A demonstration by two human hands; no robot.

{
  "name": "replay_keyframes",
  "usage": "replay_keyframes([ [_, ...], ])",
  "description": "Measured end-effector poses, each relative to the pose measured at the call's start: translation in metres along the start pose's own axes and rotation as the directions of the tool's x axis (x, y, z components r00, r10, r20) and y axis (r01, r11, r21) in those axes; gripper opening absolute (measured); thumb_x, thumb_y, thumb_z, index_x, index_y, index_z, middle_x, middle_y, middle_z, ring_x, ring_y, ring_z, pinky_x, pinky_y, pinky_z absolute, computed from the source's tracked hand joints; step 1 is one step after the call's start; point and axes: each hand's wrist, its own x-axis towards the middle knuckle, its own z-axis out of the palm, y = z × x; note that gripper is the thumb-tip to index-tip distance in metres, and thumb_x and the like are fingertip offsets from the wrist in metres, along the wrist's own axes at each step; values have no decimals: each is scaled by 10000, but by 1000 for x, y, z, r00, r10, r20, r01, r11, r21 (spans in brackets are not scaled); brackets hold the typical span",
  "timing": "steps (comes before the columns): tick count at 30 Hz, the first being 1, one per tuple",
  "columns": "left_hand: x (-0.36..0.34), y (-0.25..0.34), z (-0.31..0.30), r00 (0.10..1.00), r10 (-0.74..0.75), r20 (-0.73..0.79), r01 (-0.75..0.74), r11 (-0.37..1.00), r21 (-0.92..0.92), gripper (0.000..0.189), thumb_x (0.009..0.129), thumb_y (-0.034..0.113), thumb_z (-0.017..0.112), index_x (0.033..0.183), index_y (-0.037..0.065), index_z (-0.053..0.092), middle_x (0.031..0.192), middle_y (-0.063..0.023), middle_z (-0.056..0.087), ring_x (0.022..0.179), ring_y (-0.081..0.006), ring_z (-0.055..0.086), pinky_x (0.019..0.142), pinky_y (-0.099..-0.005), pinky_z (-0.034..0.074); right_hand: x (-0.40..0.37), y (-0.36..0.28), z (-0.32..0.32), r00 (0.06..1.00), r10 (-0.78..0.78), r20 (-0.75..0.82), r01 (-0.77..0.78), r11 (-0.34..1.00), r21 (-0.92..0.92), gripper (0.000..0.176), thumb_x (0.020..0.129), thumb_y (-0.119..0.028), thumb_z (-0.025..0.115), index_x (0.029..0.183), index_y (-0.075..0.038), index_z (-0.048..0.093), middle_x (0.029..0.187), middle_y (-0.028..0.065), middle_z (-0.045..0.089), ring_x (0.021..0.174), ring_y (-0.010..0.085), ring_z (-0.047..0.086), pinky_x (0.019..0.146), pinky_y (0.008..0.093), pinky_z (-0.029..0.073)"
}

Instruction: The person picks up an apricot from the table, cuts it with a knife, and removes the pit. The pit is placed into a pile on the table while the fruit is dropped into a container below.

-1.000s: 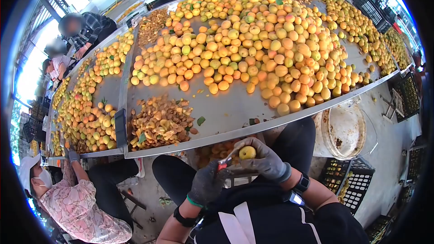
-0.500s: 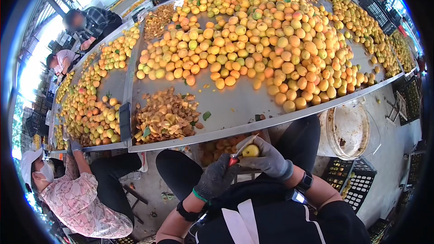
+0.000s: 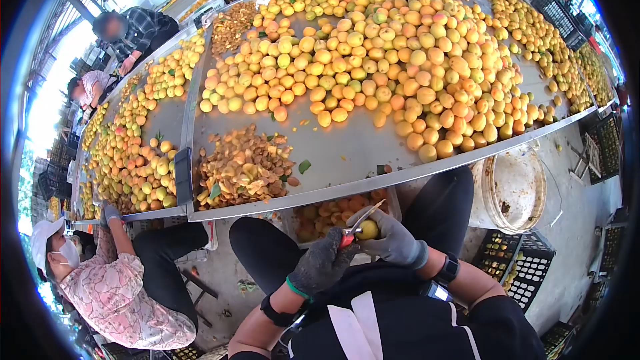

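A small yellow-green round apricot (image 3: 367, 229) held in the grip of the grey-gloved right hand (image 3: 395, 241).
The grip is clenched around the fruit, over the person's lap and just below the rim of the grey metal bench (image 3: 347, 190). Just beside it, the dark-gloved left hand (image 3: 323, 263) grasps a red-handled thin steel knife (image 3: 359, 221), blade slanting up across the fruit's top. A shallow tray of orange fruit halves (image 3: 323, 213) lies just behind.
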Motion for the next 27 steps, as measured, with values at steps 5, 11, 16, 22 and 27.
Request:
replay_keyframes([
  [5,-5,-1,-4,957,-225,182,266,932,-244,422,859,222,661,1111,-83,512,804,-232,605,718,-373,629,608,-406,487,-2,-6,6,975,215,52,-221,954,203,390,793,2,647,1149,-68,505,1023,13,524,907,78,516,786,229,457],
  [11,-4,2,-6,908,-308,283,374,902,-218,417,879,270,630,1121,-49,513,875,-262,617,805,-391,632,676,-408,498,-5,3,11,987,162,22,-163,974,158,396,785,-8,651,1148,-69,504,1005,16,524,895,81,523,766,228,464],
  [16,1,13,-9,850,-375,369,456,875,-163,344,865,233,637,1102,7,532,893,-230,625,813,-383,628,694,-401,496,-10,-1,8,998,-63,10,64,982,-175,422,719,73,626,1106,-59,519,1000,58,544,914,148,544,826,268,450],
  [22,1,19,-8,804,-404,437,455,890,-16,321,821,200,675,1086,61,560,894,-188,637,847,-360,631,712,-381,506,-15,-22,9,999,-18,26,24,973,-228,355,691,5,632,1024,-45,517,963,100,533,887,223,549,798,315,446],
  [27,2,15,-1,903,-220,370,220,975,44,367,820,259,652,1125,75,563,864,-162,652,808,-321,650,691,-383,524,-17,-9,13,996,-63,-67,53,988,-147,403,677,22,643,1048,-57,506,1035,93,516,929,211,541,805,311,448],
])
